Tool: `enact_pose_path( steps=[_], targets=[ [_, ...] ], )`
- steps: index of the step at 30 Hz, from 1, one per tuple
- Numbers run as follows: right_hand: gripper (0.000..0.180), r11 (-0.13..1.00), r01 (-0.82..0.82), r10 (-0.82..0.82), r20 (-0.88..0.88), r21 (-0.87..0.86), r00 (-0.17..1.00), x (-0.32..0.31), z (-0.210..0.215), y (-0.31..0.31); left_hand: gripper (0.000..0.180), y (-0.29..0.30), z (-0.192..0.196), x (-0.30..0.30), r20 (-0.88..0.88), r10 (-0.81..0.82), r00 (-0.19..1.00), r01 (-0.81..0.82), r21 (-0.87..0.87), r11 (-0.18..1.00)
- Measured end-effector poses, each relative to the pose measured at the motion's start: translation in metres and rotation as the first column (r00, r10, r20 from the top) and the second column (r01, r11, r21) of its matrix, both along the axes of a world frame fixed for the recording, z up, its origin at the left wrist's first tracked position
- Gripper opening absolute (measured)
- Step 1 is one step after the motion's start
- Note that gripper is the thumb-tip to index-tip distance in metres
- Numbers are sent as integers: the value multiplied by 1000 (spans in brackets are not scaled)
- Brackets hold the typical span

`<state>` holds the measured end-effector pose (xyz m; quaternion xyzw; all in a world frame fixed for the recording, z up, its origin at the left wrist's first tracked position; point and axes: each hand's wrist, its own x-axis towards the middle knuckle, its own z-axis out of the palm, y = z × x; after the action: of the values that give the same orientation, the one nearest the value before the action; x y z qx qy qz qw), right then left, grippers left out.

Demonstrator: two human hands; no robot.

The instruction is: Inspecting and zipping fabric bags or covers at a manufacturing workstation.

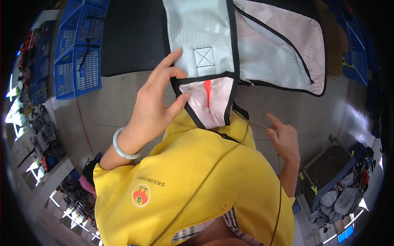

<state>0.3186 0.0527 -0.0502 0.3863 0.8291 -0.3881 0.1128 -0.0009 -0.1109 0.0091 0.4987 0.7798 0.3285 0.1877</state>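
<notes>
A long fabric panel (201, 30), pale and shiny with black bound edges and a boxed cross of stitching, hangs over the front of a black surface. At its lower end is a pinkish section (197, 94) with a red strip on it. My left hand (150, 98), a pale bangle on its wrist, rests at the panel's left edge, thumb and fingers apart. My right hand (283, 137) is off to the right of the panel, index finger extended and the others curled. A thin brownish cord (256, 124) runs to it and appears to pass through the curled fingers.
To the right lies a pinkish-white fabric piece (283, 45) with black edging and a zipper. Beneath is the black surface (131, 41). Blue plastic crates (78, 67) stand at the left. At lower right is a low trolley (328, 164) beside piled dark and grey items (338, 201).
</notes>
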Motion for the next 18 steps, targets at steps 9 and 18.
enact_pose_path(
  steps=[9,18],
  targets=[
    [59,938,-147,300,517,-315,802,-54,-171,-52,36,1,-19,-27,182,-177,967,173,37,984],
    [28,837,417,-425,57,-354,903,17,-123,-13,25,-10,-6,-8,-170,-21,985,26,26,999]
  ],
)
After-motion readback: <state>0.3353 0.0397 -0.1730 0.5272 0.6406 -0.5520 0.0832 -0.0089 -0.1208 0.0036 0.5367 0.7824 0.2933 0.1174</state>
